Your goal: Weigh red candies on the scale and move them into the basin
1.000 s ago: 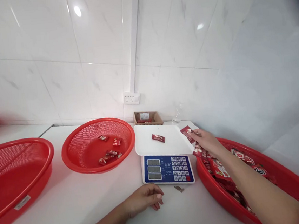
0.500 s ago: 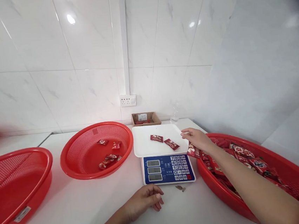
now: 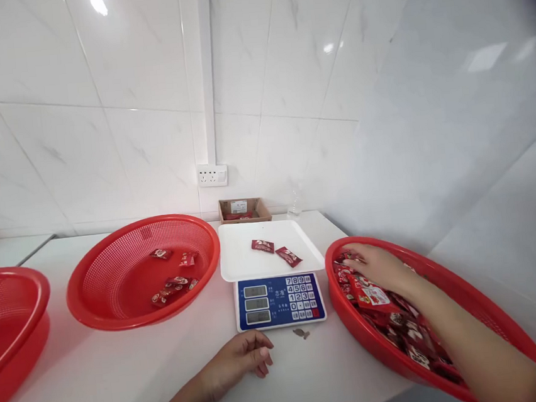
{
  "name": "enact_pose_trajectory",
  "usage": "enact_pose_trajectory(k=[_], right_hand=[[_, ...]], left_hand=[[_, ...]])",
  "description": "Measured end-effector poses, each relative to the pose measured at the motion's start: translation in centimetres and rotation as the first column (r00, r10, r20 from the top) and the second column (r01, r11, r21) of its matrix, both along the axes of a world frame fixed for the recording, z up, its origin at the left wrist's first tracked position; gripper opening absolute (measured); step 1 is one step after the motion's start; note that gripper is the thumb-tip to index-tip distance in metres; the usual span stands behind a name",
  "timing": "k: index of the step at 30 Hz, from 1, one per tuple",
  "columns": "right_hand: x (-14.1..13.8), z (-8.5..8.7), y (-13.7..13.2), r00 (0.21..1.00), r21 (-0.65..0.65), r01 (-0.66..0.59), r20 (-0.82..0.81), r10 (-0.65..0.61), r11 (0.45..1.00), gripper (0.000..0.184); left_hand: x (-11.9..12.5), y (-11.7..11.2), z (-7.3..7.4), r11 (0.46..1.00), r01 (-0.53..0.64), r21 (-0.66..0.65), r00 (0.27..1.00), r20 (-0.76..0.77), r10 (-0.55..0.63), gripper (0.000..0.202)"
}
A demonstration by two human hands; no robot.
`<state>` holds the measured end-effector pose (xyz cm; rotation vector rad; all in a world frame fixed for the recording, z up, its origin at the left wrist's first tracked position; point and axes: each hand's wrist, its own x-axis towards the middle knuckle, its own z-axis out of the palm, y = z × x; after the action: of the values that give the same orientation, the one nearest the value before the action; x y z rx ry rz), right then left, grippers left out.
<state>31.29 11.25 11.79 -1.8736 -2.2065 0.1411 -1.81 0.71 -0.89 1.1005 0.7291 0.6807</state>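
Observation:
My right hand (image 3: pixel 376 266) reaches into the red perforated basket (image 3: pixel 335 283) on the right, over many small red wrapped snack packets (image 3: pixel 404 333). Its fingers look apart and touch the packets, though some fingertips are hidden. A larger red and white packet (image 3: pixel 374 295) lies just below this hand. My left hand (image 3: pixel 243 358) rests on the table in front of the scale, loosely curled, fingers apart and holding nothing. Two dark red packets, one to the left (image 3: pixel 263 246) and one to the right (image 3: pixel 288 256), lie on the white pan of the digital scale (image 3: pixel 280 301).
Another red basket (image 3: pixel 83 307), with several packets inside, stands left of the scale. Part of a third basket (image 3: pixel 40 299) shows at far left. Behind the scale are a cardboard box (image 3: pixel 262 211) and a clear bottle (image 3: pixel 293 205). A small brown scrap (image 3: pixel 301 333) lies before the scale.
My right hand has moved from beside the scale pan, where a red packet hung below it, into the right basket. My left hand stays by the scale. The view has shifted right.

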Motion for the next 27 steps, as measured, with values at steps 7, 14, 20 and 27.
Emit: enact_pose_trajectory(k=[7, 14, 20, 27], right_hand=[[-10.5, -2.6, 2.0, 0.992, -0.053, -0.126, 0.01, 0.126, 0.991, 0.028], [-11.6, -2.3, 3.1, 0.996, 0.007, -0.078, -0.032, 0.078, 0.997, 0.022], [-4.2, 0.7, 1.1, 0.974, 0.03, 0.082, -0.213, -0.073, 0.996, 0.033], [8.8, 0.9, -4.1, 0.917, -0.114, 0.238, -0.3, -0.262, 0.964, 0.032]], left_hand=[[0.1, -0.1, 0.1, 0.999, -0.028, 0.03, 0.999, -0.022, 0.029, 0.039], [0.1, -0.1, 0.4, 0.999, -0.027, 0.039, 0.998, -0.057, 0.029, 0.044], [0.1, 0.0, 0.4, 0.999, -0.009, 0.04, 0.997, -0.073, 0.012, 0.043], [0.1, 0.0, 0.5, 1.0, 0.006, 0.025, 0.997, -0.079, -0.004, 0.04]])
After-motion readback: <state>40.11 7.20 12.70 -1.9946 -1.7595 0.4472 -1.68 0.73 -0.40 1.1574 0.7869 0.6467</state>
